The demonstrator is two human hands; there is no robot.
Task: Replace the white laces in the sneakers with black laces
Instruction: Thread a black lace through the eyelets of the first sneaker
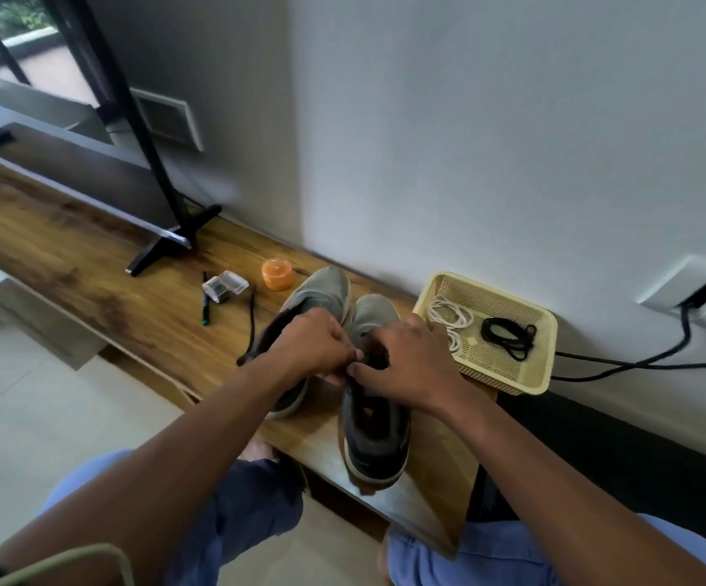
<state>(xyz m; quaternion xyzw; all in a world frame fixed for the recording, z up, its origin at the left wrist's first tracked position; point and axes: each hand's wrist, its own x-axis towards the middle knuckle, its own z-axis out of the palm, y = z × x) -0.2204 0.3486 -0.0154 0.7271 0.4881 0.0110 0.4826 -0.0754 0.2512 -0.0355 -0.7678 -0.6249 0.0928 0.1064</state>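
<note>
A black lace point(374, 358) is pinched between the left hand point(315, 348) and right hand point(402, 365) directly over the right sneaker point(374, 429), whose long axis runs away from the hands, with spare laces just beyond the right hand.

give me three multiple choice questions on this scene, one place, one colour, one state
1. Where is the coiled black lace?
A. in the basket
B. on the floor
C. on the pen

2. What colour is the small tub?
A. blue
B. orange
C. white

3. What are both hands doing?
A. resting flat
B. lifting the basket
C. pinching at the right sneaker

Answers: 1 A, it lies beside the white laces inside the basket. 2 B, the tub is orange. 3 C, left hand and right hand meet over its lacing.
</note>
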